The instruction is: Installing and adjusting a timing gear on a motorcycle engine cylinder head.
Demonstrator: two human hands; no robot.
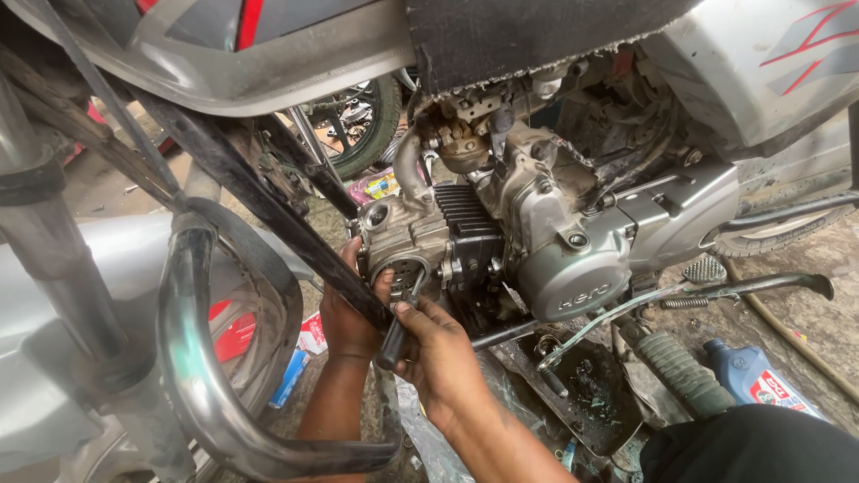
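Right hand (443, 353) closed around wrench (400, 324) at cylinder head (403, 241).

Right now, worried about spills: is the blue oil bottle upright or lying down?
Lying down: the bottle rests on its side on the ground, cap end pointing up-left.

Motorcycle repair workshop: stripped engine (546, 224), oil bottle (756, 380), greasy floor (805, 295)

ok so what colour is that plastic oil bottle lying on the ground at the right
Blue, with a red and white label: the plastic oil bottle shows in the head view, lower right, beside the ribbed rubber boot.
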